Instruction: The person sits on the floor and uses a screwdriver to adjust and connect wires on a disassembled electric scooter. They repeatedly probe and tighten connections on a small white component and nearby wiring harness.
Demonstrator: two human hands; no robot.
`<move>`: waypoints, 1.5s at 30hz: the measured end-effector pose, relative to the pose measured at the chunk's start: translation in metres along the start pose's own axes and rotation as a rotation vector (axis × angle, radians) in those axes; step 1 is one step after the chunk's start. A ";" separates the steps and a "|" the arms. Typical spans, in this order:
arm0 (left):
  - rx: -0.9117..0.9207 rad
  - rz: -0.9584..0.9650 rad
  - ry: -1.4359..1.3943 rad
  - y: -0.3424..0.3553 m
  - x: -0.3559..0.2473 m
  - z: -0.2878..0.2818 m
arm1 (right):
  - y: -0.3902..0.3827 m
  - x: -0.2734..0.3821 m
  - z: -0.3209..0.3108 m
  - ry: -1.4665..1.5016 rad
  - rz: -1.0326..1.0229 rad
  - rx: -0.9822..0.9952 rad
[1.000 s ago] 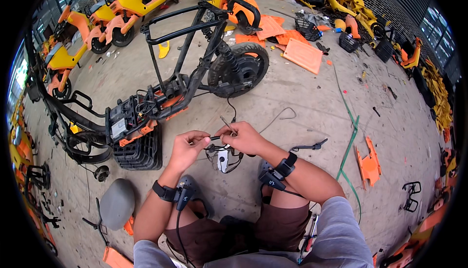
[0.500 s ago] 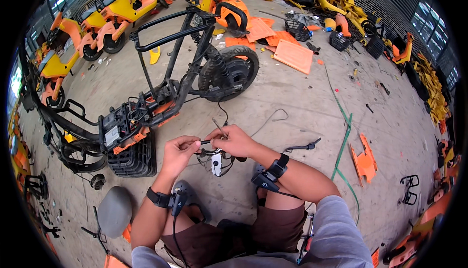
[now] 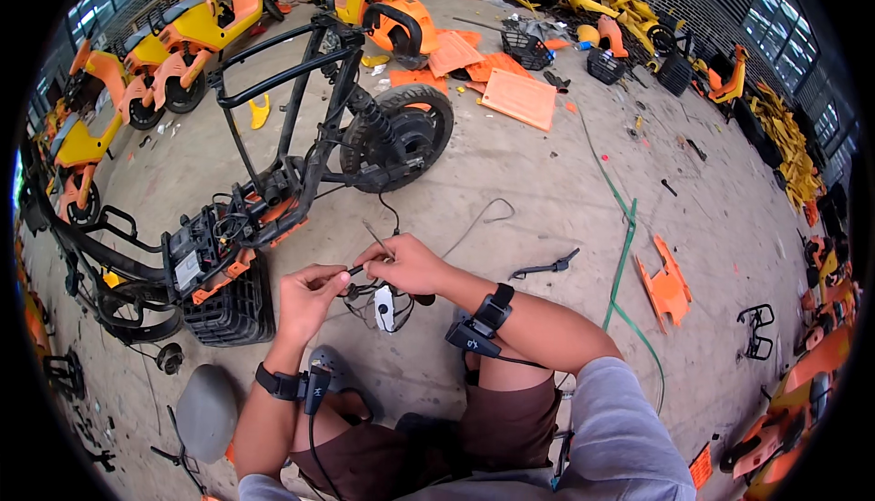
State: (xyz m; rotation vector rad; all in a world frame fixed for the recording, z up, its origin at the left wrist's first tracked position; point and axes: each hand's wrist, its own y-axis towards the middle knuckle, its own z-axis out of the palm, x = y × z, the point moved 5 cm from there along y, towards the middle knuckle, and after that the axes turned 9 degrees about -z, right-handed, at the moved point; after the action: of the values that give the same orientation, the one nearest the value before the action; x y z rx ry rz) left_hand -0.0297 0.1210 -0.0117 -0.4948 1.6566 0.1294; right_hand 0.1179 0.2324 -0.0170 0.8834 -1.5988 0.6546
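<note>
Between thumb and fingers, my left hand [image 3: 307, 299] pinches one end of a short black cable piece [image 3: 355, 270]. My right hand [image 3: 404, 264] is closed close beside it, its fingertips at the cable's other end. Out of the right fist sticks the thin metal shaft of what looks like a screwdriver [image 3: 376, 237]; a dark rounded end shows below the palm. Under both hands hangs a white part with a black round spot [image 3: 384, 308], amid loops of thin black wire [image 3: 360, 309]. What the right fingertips grip exactly is hidden.
A stripped black scooter frame [image 3: 301, 100] with its rear wheel [image 3: 401, 136] and a black basket [image 3: 232, 305] stands ahead on the left. A grey seat [image 3: 207, 413] lies near my left arm. Right of me are a black lever-like part [image 3: 547, 266], green strap [image 3: 627, 246] and orange panel [image 3: 665, 284].
The whole view has shifted, so the scene sits farther left. Both hands keep their grip on the cable and tool, with little change in pose.
</note>
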 end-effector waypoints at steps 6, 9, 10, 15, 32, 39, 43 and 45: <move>-0.021 0.009 -0.002 -0.001 -0.001 0.002 | 0.002 -0.007 0.002 0.028 -0.031 -0.042; -0.012 0.006 0.022 -0.001 0.000 0.001 | 0.004 -0.007 0.002 0.031 -0.022 -0.041; -0.010 0.003 0.022 -0.001 -0.001 0.002 | 0.004 -0.007 0.002 0.027 -0.018 -0.041; -0.001 -0.033 0.005 -0.002 -0.002 0.001 | 0.001 0.001 0.002 0.038 0.029 0.001; 0.027 0.002 0.075 0.000 0.003 0.000 | -0.002 0.009 0.000 0.066 0.025 0.019; -0.005 0.022 0.092 -0.004 -0.003 0.006 | -0.001 0.006 0.000 0.029 -0.037 0.002; -0.010 0.022 0.121 -0.005 -0.005 0.007 | -0.001 0.003 0.001 0.010 -0.087 -0.004; -0.019 0.035 0.150 -0.006 -0.007 0.006 | 0.000 0.004 0.003 0.002 -0.095 -0.002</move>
State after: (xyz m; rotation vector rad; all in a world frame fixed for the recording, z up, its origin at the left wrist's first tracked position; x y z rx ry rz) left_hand -0.0208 0.1195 -0.0048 -0.4995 1.8129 0.1364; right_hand 0.1161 0.2296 -0.0139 0.9510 -1.5456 0.5871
